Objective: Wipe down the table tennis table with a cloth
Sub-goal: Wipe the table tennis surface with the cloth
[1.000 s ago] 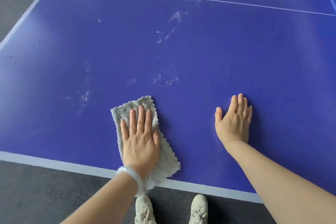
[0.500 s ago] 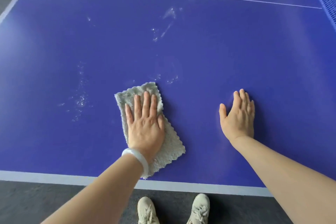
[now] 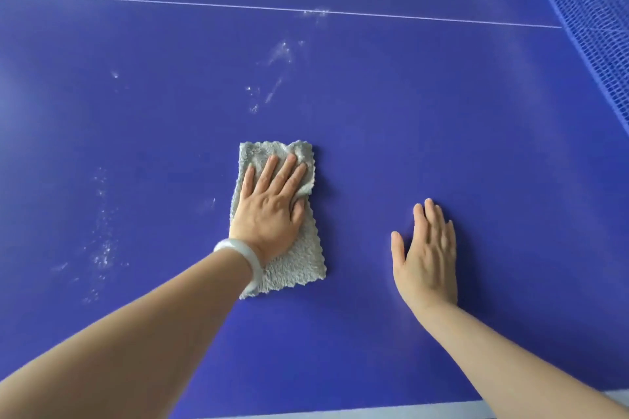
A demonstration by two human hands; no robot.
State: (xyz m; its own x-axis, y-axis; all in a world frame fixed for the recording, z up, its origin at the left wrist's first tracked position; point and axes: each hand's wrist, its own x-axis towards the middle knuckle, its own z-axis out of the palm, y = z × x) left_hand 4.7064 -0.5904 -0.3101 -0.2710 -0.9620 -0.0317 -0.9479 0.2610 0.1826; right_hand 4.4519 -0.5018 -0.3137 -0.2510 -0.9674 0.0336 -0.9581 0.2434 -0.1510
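Right now your left hand lies flat on the cloth, fingers straight and spread, pressing it onto the table just left of the frame's centre. The cloth is a grey rectangle. Its long axis runs almost straight up the frame, one short edge toward you and the other toward the white line across the top. The far edge is rumpled by your fingertips. A pale bracelet sits at that wrist. Your right hand rests palm down on bare blue to the right of the cloth, fingers straight, holding nothing. White smears lie above the cloth, with more specks at left. The net fills the upper right corner.
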